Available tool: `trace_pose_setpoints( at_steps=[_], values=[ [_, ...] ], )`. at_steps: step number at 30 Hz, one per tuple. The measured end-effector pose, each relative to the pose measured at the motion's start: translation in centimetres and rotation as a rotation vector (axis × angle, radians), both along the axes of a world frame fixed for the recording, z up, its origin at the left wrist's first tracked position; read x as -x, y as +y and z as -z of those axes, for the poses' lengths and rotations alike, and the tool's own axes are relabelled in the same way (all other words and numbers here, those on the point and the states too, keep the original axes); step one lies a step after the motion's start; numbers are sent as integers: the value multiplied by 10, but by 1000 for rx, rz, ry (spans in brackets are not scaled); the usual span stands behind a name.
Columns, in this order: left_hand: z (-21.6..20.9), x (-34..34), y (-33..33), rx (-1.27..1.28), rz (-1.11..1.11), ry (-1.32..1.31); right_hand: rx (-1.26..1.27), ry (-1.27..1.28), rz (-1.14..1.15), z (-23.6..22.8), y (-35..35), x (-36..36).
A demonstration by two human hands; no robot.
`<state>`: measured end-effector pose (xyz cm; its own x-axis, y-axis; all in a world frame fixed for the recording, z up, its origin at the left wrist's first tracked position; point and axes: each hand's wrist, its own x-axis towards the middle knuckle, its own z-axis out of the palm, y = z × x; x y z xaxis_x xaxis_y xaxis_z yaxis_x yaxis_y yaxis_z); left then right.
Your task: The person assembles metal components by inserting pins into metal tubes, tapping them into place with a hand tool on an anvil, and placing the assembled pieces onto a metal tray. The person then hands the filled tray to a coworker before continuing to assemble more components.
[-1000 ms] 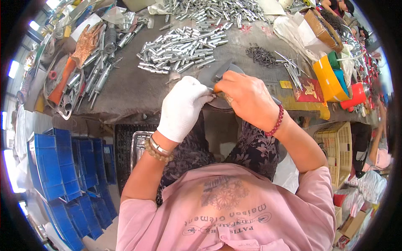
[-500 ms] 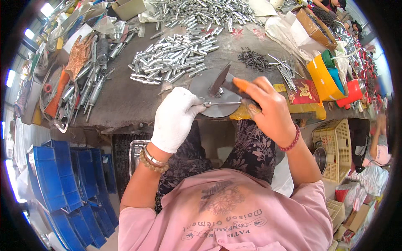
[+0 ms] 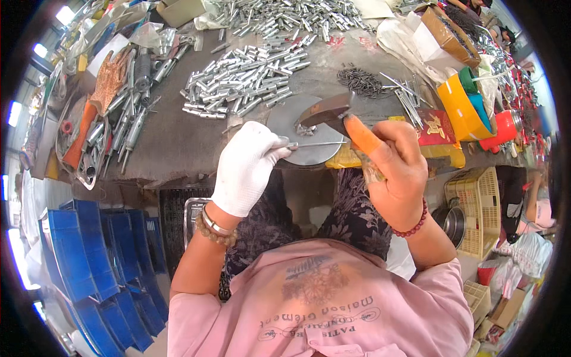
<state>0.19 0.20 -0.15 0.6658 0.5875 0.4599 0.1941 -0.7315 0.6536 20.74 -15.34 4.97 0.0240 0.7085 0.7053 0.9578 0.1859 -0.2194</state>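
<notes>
My left hand [image 3: 247,169], in a white glove, is closed in a pinch on a thin metal rod [image 3: 321,144]. The rod points right across a round grey metal plate [image 3: 315,157] at the bench's near edge. My right hand [image 3: 395,163], bare but for an orange cover on one finger, is wrapped round the handle of a hammer. The dark hammer head [image 3: 326,111] hangs over the plate, above the rod and apart from it. Beneath the head, a small shiny metal lump [image 3: 306,129] sits on the plate. My right palm hides most of the handle.
Silver metal tubes [image 3: 244,83] lie heaped beyond the plate, with another heap behind. Dark pins [image 3: 360,82] and thin rods [image 3: 409,107] are at right, near a yellow container [image 3: 461,107]. An orange glove [image 3: 112,80] and tools lie left. Blue bins [image 3: 77,250] stand below left.
My right hand has shifted right, and the hammer head has swung from tilted upright to nearly level. My left hand keeps its pinch on the rod, almost unmoved.
</notes>
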Motion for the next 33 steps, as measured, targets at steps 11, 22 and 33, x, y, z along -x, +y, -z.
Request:
trace_pose_setpoints(
  at_steps=[11, 22, 33],
  values=[
    [4, 4, 4, -32, 19, 2, 209, 329, -58, 9, 16, -2],
    [8, 9, 0, -5, 18, -23, 543, 213, 18, 19, 0, 15],
    [16, 8, -66, 723, -282, -137, 925, 1192, -148, 28, -10, 36]
  ],
)
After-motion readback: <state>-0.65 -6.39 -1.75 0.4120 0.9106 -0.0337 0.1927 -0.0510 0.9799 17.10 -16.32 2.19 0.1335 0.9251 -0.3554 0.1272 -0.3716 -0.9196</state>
